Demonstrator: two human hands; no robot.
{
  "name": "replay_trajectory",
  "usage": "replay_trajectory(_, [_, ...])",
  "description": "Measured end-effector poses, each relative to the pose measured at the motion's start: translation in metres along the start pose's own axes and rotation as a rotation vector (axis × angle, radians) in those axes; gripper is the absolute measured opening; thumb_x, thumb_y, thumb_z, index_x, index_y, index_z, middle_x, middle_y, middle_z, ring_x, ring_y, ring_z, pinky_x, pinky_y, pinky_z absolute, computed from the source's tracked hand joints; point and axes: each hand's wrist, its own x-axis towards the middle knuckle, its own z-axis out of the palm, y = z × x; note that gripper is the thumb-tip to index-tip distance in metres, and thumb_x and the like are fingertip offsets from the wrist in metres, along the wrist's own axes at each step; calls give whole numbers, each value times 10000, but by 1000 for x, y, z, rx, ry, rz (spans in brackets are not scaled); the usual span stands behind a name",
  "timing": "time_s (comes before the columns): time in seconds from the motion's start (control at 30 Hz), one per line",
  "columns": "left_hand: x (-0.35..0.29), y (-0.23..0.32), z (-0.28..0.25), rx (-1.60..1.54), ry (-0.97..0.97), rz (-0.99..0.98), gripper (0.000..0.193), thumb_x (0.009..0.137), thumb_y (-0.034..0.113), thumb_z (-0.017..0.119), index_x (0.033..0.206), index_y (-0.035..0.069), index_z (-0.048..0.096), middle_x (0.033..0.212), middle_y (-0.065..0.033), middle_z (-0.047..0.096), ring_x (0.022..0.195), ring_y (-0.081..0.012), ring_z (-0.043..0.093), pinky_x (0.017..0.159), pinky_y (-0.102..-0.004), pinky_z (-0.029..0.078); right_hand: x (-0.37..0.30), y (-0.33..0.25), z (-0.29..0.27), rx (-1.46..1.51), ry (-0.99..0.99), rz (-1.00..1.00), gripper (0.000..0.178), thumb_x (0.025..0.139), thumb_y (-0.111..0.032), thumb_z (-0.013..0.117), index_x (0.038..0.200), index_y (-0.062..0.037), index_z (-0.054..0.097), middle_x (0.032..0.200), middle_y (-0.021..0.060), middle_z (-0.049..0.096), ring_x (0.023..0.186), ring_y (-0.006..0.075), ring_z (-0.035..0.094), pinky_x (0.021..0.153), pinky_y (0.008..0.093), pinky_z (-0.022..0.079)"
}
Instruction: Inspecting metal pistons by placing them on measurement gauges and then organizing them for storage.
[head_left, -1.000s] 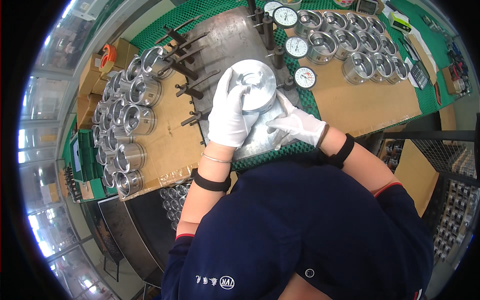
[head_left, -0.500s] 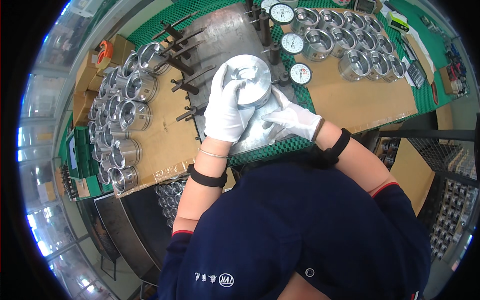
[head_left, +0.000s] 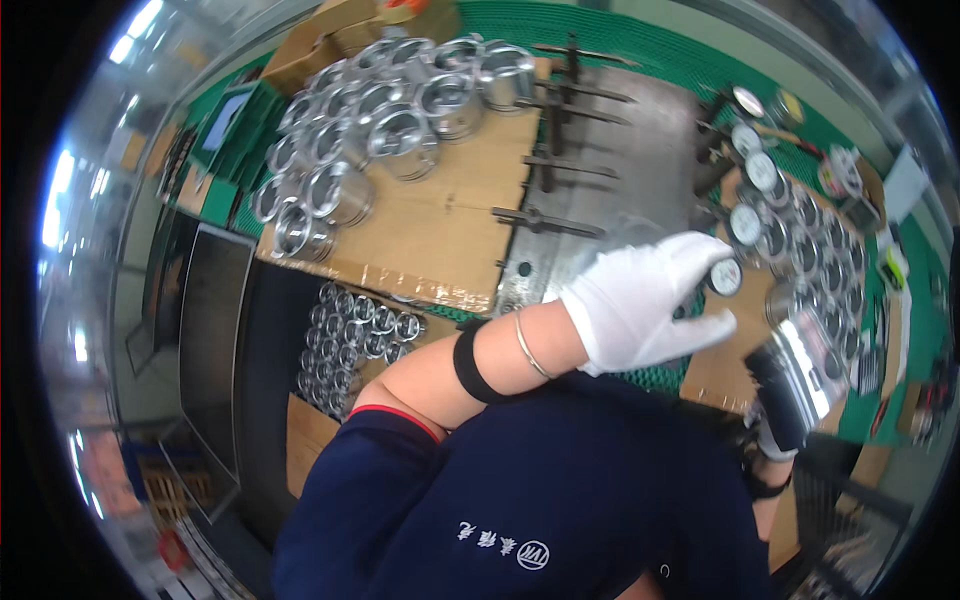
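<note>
My left hand (head_left: 645, 305), in a white glove, reaches across in front of my chest with its thumb and fingers spread and nothing between them. Just past its fingertips is a dial gauge (head_left: 724, 277). Farther right, my right hand (head_left: 776, 442) grips a shiny metal piston (head_left: 800, 372). The piston is tilted and blurred by motion, and it hides most of the fingers. It is held over the near edge of the right cardboard sheet (head_left: 722, 368), beside the rows of pistons (head_left: 808, 235) standing there.
A steel plate (head_left: 650, 130) carries dark stands with rods and several dial gauges. To its left, more pistons (head_left: 405, 142) stand on a cardboard sheet (head_left: 450, 235). Green mesh (head_left: 500, 18) covers the bench. Below its front edge lie further pistons (head_left: 352, 335). A green bin (head_left: 238, 130) sits far left.
The piston has gone from over the steel plate to the far right in my right hand. My left hand has let go of it and opened. The view has turned.
</note>
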Motion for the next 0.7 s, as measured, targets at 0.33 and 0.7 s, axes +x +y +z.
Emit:
replay_trajectory(0.33, [-132, -150, -203, 934, 551, -871, 655, 880, 426, 657, 1370, 22, 498, 1352, -227, 561, 1226, -400, 548, 1058, -439, 430, 19, -4, -192, -988, 756, -175, 364, 988, -331, 490, 1027, 9, 615, 649, 80, 554, 433, 172, 509, 382, 305, 412])
replay_trajectory(0.7, [-170, -193, -283, 779, 531, -1392, 1184, 753, 664, 661, 1571, 30, 86, 1630, -252, 39, 1432, -393, 344, 1158, -423, 328, 117, 33, -261, -550, 850, -69, 197, 944, -325, 518, 949, -163, 630, 808, -55, 515, 667, 95, 418, 570, 257, 353])
